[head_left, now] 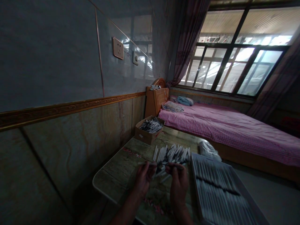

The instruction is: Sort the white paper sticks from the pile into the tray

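Note:
My left hand (144, 177) is closed, its thumb and fingers pinching a pale pen-like stick (152, 163). Opposite it, my right hand (178, 181) pinches a dark, thin pen-like piece (177, 166). A narrow dark part lies between the fingertips; blur hides whether the two pieces are joined. Just beyond both hands, a loose pile of white pen-like sticks (173, 152) with dark parts is spread on the table. To the right of my right hand, a shallow white tray (195, 175) holds rows of similar white sticks with dark middles.
A cardboard box (145, 136) full of dark and white sticks stands at the table's (112, 176) far left corner, near the tiled wall. A clear plastic bag (209, 150) lies behind the tray. Beyond the table is a bed (225, 131) with a pink checked cover.

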A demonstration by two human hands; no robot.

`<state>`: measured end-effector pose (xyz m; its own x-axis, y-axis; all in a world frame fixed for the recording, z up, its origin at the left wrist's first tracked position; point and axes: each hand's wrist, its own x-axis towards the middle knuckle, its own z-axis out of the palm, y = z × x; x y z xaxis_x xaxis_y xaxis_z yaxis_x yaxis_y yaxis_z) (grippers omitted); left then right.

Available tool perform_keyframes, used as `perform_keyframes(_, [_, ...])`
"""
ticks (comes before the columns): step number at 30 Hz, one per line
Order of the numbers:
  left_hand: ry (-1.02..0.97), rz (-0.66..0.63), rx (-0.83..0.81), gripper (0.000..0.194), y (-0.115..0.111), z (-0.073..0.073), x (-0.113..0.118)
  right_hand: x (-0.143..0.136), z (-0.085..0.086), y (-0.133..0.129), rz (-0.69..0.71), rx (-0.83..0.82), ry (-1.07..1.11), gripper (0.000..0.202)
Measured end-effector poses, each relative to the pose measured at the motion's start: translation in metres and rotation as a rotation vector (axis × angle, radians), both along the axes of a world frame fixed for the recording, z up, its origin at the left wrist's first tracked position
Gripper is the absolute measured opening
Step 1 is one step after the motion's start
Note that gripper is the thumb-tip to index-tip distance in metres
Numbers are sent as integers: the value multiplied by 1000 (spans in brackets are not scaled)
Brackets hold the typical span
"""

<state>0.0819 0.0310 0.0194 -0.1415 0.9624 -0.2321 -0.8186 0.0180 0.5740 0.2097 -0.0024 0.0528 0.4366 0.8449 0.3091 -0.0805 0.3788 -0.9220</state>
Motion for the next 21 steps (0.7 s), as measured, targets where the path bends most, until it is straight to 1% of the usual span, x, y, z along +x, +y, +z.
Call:
perform_keyframes(5, [-17,2,-25,11,2,0,-1,1,-2,-2,-15,6,-16,25])
perform_keyframes(10, [43,-41,9,17,-1,-2,3,0,-7,-2,25,-9,-52,24])
perform_keyframes(14, [82,-117,57,24,-4,-1,5,-1,-11,-4,91,-6,-196,22])
perform_keyframes(16, [52,-95,32,20,-3,1,3,3,-15,-5,100,-36,-272,23])
perform_keyframes(18, [0,-46,-21,13,-2,5,1,14,-20,-5,51,-79,-301,27])
perform_keyframes(21, [-46,-19,-71,8,0,8,-3,38,-33,-5,-89,-121,-333,28])
